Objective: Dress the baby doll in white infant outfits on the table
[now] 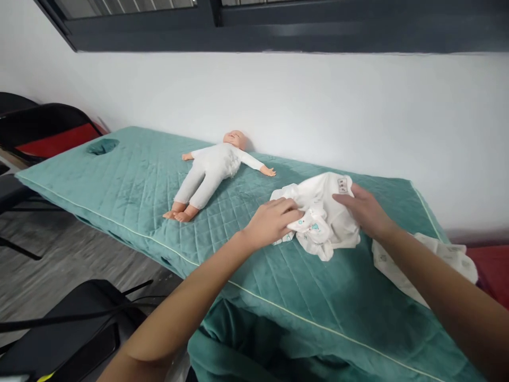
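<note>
A bunched white baby garment [338, 217] with small teal prints lies between my two hands on the green padded bed. My left hand [274, 220] grips its near left side, fingers curled into the cloth. On the far right edge, beside a small printed label, my right hand [366, 209] pinches the fabric between thumb and fingers. To the left, apart from both hands, a baby doll [214, 167] in a white body suit rests on its back, arms spread and bare feet toward me. Under my right forearm another white cloth [431, 254] is partly hidden.
The quilted green bed cover [139, 164] has a round hole near its left end. A white wall [298, 101] and a dark window frame [254, 37] run behind it. Black chairs [55, 127] stand at the left, and a dark seat [87, 313] with cables is at the lower left.
</note>
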The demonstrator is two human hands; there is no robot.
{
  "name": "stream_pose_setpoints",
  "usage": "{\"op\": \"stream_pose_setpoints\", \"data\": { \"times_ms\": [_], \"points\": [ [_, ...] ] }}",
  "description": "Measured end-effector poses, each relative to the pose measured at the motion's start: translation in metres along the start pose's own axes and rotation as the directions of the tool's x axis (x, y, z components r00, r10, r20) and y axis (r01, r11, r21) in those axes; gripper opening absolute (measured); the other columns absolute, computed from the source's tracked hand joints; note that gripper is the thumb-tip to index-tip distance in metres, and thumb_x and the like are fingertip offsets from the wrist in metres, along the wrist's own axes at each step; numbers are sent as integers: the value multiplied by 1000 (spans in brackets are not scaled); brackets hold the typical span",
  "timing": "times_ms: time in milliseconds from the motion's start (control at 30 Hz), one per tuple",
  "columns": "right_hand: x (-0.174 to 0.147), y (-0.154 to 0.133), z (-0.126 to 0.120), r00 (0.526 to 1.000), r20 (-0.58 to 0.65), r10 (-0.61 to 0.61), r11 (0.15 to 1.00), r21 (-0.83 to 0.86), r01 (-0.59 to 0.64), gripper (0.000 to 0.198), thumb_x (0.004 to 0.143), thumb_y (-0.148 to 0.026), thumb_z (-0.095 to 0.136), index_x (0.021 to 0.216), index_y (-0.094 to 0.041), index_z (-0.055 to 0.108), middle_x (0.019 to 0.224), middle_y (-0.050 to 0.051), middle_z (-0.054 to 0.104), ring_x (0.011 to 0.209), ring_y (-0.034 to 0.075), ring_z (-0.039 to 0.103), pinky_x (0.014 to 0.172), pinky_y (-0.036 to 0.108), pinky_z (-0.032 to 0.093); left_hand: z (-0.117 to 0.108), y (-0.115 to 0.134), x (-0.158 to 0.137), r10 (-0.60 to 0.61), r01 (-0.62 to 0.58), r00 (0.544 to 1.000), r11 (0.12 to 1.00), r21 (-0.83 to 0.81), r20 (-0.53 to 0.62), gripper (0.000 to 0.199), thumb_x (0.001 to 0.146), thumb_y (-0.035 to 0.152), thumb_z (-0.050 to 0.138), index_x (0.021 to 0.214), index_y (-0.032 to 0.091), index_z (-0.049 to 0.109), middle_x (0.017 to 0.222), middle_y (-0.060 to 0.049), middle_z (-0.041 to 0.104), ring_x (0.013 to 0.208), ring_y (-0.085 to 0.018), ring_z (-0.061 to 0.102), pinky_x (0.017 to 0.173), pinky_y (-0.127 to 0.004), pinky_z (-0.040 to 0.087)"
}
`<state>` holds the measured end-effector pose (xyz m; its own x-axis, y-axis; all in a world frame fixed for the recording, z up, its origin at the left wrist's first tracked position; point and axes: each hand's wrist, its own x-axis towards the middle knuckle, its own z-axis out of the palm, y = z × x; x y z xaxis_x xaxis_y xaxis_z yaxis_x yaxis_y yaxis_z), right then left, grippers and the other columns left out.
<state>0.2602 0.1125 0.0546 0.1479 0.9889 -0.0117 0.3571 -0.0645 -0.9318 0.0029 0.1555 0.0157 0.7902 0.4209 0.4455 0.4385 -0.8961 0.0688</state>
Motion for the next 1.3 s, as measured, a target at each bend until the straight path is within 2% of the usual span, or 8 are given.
{"op": "stream_pose_setpoints", "data": {
  "times_ms": [133,233,333,567,667,900,1067,1300],
  "points": [
    [4,-54,-2,925,330,-186,824,-461,330,33,90,-35,51,117,-27,68,93,3,71,83,25,65,72,35,49,4,6,1,-24,23,971,1000,-7,-238,19,98,37,50,109,23,58,139,-12,54,132,-24,48,106,-41,43],
    [-5,-78,1,769,630,-109,611,-567,552,42,90,-25,47,129,-31,62,66,-2,57,58,16,50,56,28,34,11,4,-5,-121,109,927,993,-54,-354,29,92,43,59,114,25,53,133,-13,55,136,-27,45,112,-49,40],
    [-17,-72,3,707,697,-120,462,-592,661,45,88,-20,46,128,-32,64,62,-1,49,56,15,44,55,29,27,13,5,-12,-167,162,906,986,-46,-389,31,90,40,62,117,28,52,128,-11,57,136,-27,46,115,-55,37],
    [-49,-38,15,570,802,-177,256,-522,814,40,88,-14,49,120,-27,68,77,5,68,69,21,60,61,29,30,-5,20,-2,179,-179,984,984,17,19,27,93,13,47,112,25,63,136,-7,62,144,-22,39,120,-45,30],
    [-57,-30,14,604,779,-164,316,-539,781,45,91,-17,46,133,-28,61,87,5,73,78,23,66,64,29,38,-8,18,4,172,-182,980,979,94,100,21,90,11,49,100,21,65,115,-8,70,129,-24,53,120,-48,29],
    [-61,10,-4,856,511,-80,529,-706,471,60,97,-38,44,155,-27,35,139,12,63,113,33,67,89,43,52,-18,-10,-6,-149,140,989,934,329,2,13,89,22,53,91,18,66,88,-13,72,100,-31,59,100,-51,41],
    [-67,28,14,880,475,13,673,-655,344,64,97,-49,46,154,-24,31,148,15,53,124,36,60,98,50,51,-15,-10,-13,-211,203,977,920,334,-12,15,88,18,51,83,18,65,74,-9,69,81,-25,61,84,-40,45],
    [-68,27,67,967,137,-214,905,-346,249,96,79,-54,73,155,-27,20,156,13,38,144,33,39,118,52,38,-27,23,9,-235,297,943,912,282,-234,22,90,20,47,102,23,66,76,-3,67,62,-17,57,59,-33,34]
  ]
}}
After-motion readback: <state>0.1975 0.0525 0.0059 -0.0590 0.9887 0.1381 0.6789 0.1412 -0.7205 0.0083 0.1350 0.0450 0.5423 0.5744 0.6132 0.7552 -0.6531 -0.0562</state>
